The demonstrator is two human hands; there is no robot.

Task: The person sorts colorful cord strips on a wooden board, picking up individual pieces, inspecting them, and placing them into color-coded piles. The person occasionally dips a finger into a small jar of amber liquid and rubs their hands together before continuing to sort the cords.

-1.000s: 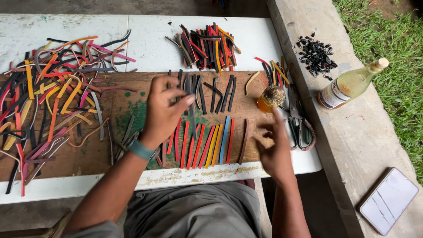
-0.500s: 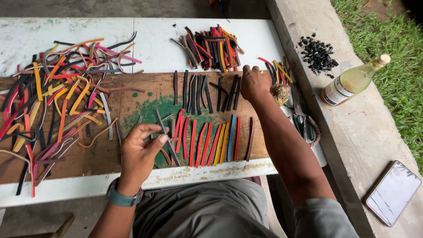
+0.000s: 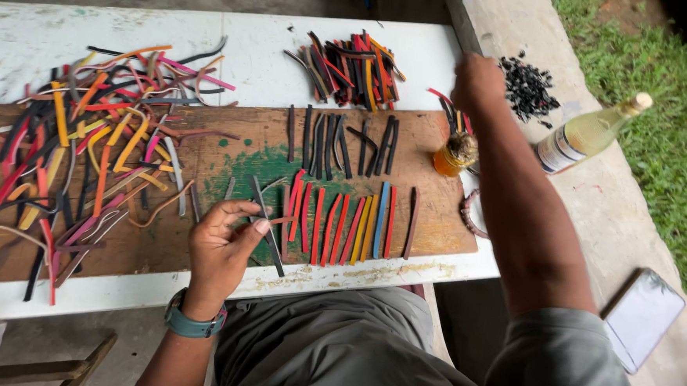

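On the white tabletop [image 3: 210, 49] lies a brown wooden board [image 3: 204, 158], with a big loose heap of coloured strips [image 3: 79, 148] at nine o'clock of the left hand [image 3: 223, 249] and a neat row of coloured strips [image 3: 350, 225] just at its three o'clock. The left hand is pinched narrow on a thin dark strip [image 3: 267, 228], which slants from twelve o'clock down past the thumb to five o'clock. The right hand [image 3: 478, 83], well apart at two o'clock beside a small pile of strips [image 3: 453, 113] and above an orange jar [image 3: 455, 156], is curled in a loose fist; what it holds I cannot tell.
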